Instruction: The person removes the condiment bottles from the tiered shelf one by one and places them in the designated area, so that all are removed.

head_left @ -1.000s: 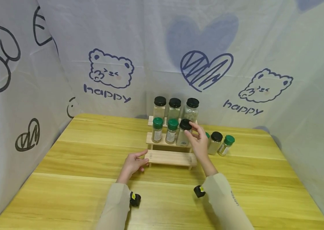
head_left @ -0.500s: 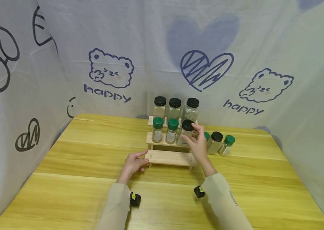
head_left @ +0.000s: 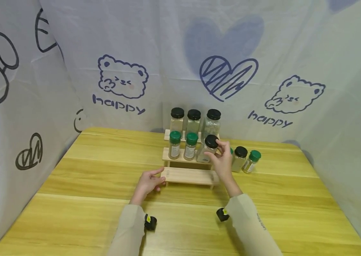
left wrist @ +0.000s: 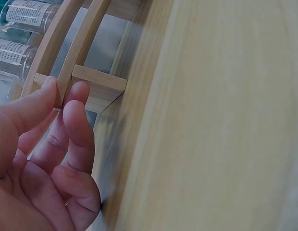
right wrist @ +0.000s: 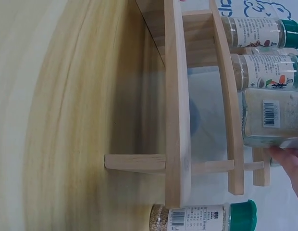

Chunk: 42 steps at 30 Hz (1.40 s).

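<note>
Plainly, a jar (head_left: 207,148) sits in the right hand (head_left: 223,163).

the black-capped jar (head_left: 207,149) on the middle shelf has tilted rightward.

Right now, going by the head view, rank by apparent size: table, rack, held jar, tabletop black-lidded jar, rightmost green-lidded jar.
1. Table
2. Rack
3. Held jar and tabletop black-lidded jar: too alike to rank, and the right hand covers part of the first
4. Rightmost green-lidded jar
</note>
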Tool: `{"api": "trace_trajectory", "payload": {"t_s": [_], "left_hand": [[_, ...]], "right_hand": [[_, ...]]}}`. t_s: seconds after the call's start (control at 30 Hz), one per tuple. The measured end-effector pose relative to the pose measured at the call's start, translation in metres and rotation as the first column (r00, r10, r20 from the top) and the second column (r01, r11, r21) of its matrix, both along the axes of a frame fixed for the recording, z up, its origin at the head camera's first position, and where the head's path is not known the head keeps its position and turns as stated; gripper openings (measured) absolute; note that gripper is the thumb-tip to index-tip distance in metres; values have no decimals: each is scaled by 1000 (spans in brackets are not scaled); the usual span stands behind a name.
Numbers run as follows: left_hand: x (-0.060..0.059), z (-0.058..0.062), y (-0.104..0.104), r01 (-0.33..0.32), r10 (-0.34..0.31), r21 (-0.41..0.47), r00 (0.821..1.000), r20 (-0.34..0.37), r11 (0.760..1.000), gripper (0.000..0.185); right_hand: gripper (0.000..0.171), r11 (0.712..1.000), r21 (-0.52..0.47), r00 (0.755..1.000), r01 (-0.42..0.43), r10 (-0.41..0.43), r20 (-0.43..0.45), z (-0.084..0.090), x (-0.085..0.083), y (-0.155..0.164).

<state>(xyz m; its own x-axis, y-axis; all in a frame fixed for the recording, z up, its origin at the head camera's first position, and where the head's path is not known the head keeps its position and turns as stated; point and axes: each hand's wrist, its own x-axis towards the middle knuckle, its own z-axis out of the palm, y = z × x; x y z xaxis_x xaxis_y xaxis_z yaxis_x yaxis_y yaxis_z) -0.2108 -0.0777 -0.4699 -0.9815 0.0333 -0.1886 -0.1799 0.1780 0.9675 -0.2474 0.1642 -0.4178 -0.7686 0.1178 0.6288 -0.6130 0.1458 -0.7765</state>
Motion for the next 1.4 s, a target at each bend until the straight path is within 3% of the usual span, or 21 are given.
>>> {"api": "trace_trajectory", "payload": {"t_s": [0.27,0.5,0.83,1.4], "left_hand": [[0,-1,0,-3,3,-2,1000,0,1000,42],[-1,-1,-1,-9,9,-6,1000,-4,1000,42],[-1,-2,-1,-8,8,-4,1000,-8,1000,42],[-1,-3,-1,-2,2,-5,1000,-15,1000,42]], "right_hand": [[49,999,-32,997,24,-26,-69,-5,3,1],[47,998,-5,990,68,-68,-121,14,24,2],[46,998,6,990,67,-65,-124,19,36,16],[50,993,26,988,115,-111,-110,-7,35,51]]}}
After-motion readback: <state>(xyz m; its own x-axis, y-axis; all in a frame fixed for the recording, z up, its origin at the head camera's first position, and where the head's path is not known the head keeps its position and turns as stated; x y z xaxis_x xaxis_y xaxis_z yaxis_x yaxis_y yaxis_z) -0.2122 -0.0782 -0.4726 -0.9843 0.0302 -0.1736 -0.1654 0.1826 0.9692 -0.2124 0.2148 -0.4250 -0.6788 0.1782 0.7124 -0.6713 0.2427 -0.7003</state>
